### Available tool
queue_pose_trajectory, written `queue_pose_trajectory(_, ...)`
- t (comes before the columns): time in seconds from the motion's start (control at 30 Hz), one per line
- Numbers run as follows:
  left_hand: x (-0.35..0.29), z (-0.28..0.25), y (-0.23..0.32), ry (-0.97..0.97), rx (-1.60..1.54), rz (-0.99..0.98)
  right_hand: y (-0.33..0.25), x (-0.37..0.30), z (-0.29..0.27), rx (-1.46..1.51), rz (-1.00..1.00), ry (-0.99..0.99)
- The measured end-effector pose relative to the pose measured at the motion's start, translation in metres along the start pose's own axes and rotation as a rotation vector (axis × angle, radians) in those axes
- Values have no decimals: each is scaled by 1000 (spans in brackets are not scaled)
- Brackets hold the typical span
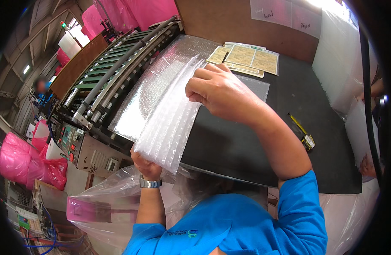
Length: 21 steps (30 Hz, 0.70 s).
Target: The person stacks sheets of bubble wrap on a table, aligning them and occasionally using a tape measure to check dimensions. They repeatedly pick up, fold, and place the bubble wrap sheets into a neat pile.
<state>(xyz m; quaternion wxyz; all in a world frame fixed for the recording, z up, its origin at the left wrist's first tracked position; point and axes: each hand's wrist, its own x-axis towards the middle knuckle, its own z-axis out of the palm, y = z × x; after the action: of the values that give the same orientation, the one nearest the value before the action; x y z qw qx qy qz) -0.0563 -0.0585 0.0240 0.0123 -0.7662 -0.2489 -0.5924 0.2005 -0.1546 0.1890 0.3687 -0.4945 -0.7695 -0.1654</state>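
Note:
A stack of clear bubble-wrap bags (167,121) is tilted over the near edge of the black table, its layered edges fanned toward me. My left hand (147,165), with a metal watch at the wrist, grips the stack's lower end from beneath; the bags partly cover its fingers. Closed at the stack's upper right edge is my right hand (212,87), its fingertips bent in against the plastic. A dark pen (225,57) shows just beyond its knuckles; whether the hand touches it I cannot tell. Flat bubble-wrap sheeting (161,63) lies behind the stack.
Printed sheets (252,59) lie at the table's back. A yellow tape measure (307,142) rests on the black tabletop (263,144) at right. To the left stands a roller machine (114,63) with a control panel (72,142). Another person's hand (367,165) appears at far right.

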Motion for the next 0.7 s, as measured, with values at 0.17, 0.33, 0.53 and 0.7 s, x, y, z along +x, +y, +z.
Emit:
queue_pose_trajectory(0.17, -2, 1, -4, -20, 77, 72, -4, -3, 0, -68, 36, 80)
queue_pose_trajectory(0.33, -4, 0, -3, 24, -20, -81, 16, -15, -3, 66, 282, 433)
queue_pose_trajectory(0.53, -4, -2, -10, 107, -65, -160, 5, -42, -3, 479, 448, 222)
queue_pose_trajectory(0.7, 10, -6, 6, 1, 146, -11, -11, -55, 3, 595, 219, -204)
